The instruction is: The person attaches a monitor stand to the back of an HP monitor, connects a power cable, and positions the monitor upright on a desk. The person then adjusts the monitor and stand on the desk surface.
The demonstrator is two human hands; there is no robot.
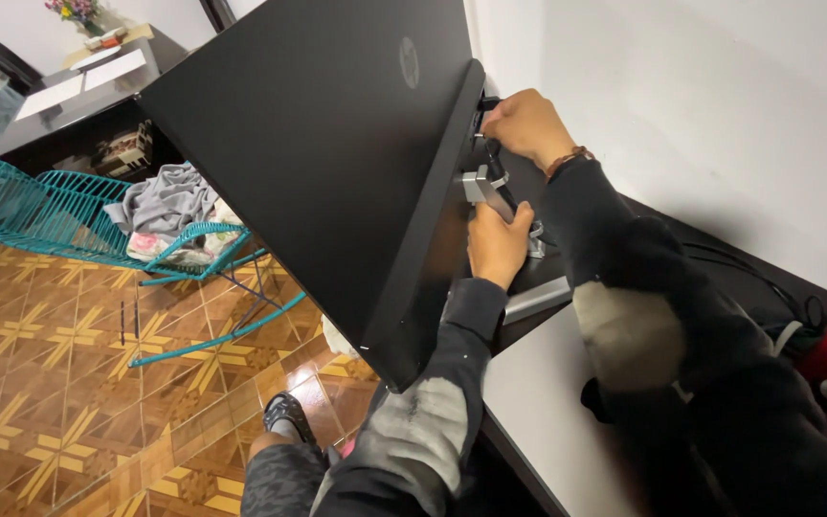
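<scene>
- One large black monitor [337,163] leans tilted over the counter [547,402] edge, its back towards the wall
- Both hands work behind it: the left hand [497,241] is clamped on the silver stand bracket [479,184], the right hand [526,124] pinches a black cable plug [486,103] at the rear
- The step looks like cabling; seating the plug needs steadying
- Beyond: teal wire chair [59,206], patterned tile floor [50,383]

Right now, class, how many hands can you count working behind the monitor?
2. The right hand is at the monitor's upper back edge; the left hand grips the silver stand lower down.
</scene>
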